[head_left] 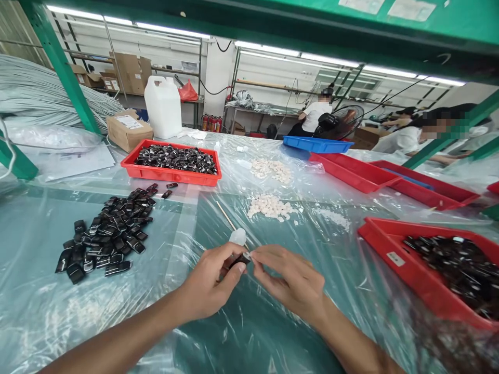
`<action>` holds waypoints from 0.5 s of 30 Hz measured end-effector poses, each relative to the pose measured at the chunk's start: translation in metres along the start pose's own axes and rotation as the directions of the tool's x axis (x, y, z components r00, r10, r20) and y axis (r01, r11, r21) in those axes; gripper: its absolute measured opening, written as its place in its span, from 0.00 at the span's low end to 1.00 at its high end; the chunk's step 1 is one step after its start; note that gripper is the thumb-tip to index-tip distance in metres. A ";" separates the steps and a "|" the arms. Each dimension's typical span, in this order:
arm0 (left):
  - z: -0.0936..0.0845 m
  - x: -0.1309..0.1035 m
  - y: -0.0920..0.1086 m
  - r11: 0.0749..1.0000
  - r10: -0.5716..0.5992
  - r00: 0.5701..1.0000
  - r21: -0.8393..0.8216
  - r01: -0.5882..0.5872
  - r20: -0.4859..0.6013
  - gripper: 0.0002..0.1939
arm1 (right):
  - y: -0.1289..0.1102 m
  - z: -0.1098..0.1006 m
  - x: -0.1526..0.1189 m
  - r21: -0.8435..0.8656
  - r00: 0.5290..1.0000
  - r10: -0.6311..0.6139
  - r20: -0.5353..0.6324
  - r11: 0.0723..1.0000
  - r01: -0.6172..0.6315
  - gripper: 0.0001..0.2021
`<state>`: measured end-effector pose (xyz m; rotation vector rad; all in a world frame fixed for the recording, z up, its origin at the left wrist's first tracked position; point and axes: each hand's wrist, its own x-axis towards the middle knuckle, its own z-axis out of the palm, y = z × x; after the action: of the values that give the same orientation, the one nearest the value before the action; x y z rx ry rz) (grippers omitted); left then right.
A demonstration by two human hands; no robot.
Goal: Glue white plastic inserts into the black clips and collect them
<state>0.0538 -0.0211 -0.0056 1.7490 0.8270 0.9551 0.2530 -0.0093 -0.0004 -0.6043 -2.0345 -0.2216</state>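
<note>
My left hand (210, 278) is closed around a small black plastic piece (238, 260), pinched between thumb and fingers. At its right end, my right hand (290, 280) has thumb and forefinger together on a tiny white piece (248, 254), which touches the black one. Just beyond my fingers lie a translucent white cap-like object (237, 237) and a thin stick (225, 214). Farther off is a heap of small white pieces (271, 206). Many like black pieces (113, 228) are piled on the left of the table.
Plastic sheeting covers the green table (218, 332). A red tray (171, 177) of black parts stands at the back left, another red tray (390, 259) at the right. A white jug (162, 106), a carton (128, 131) and a blue tray (317, 144) stand behind. People sit beyond.
</note>
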 end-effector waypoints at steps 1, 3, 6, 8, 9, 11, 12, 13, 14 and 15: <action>0.002 -0.001 -0.001 1.000 0.007 1.000 0.000 -0.007 -0.014 0.14 | 0.001 -0.001 -0.001 -0.002 1.000 -0.008 0.017 1.000 0.008 0.21; 0.003 -0.002 -0.002 1.000 0.018 0.999 0.008 -0.018 -0.028 0.14 | 0.001 -0.003 -0.001 -0.002 0.999 -0.016 0.049 1.000 0.016 0.20; 0.002 -0.001 -0.003 0.999 0.023 1.000 0.033 -0.022 -0.020 0.14 | 0.000 -0.006 -0.001 -0.004 0.996 -0.004 0.095 1.000 0.004 0.19; 0.000 0.000 -0.001 0.999 0.025 1.000 0.044 -0.024 -0.012 0.13 | -0.002 -0.007 -0.002 -0.003 0.994 0.004 0.106 1.000 -0.004 0.18; -0.001 0.000 0.000 0.999 0.026 1.000 0.047 -0.025 -0.010 0.13 | -0.002 -0.007 -0.004 -0.001 0.995 0.006 0.101 1.000 -0.006 0.19; -0.003 0.000 0.003 0.999 0.015 1.000 0.041 -0.015 -0.001 0.12 | -0.003 -0.005 -0.008 0.003 0.998 0.011 0.069 1.000 -0.012 0.20; -0.003 0.001 0.005 0.999 0.006 1.000 0.034 -0.006 0.007 0.12 | -0.003 -0.003 -0.010 0.004 0.999 0.017 0.043 1.000 -0.017 0.22; -0.003 0.000 0.006 1.000 -0.001 1.000 0.024 0.000 0.017 0.12 | -0.003 -0.002 -0.013 0.003 1.000 0.026 0.017 1.000 -0.026 0.24; -0.003 0.000 0.007 1.000 -0.004 1.000 0.011 0.004 0.029 0.12 | -0.003 -0.001 -0.015 0.002 0.999 0.036 -0.004 0.999 -0.036 0.26; -0.003 0.000 0.007 1.000 -0.003 0.999 -0.006 0.003 0.041 0.12 | -0.003 0.000 -0.017 0.003 0.999 0.048 -0.020 0.999 -0.048 0.28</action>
<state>0.0521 -0.0224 0.0020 1.7562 0.8000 0.9159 0.2579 -0.0177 -0.0145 -0.6458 -1.9982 -0.1961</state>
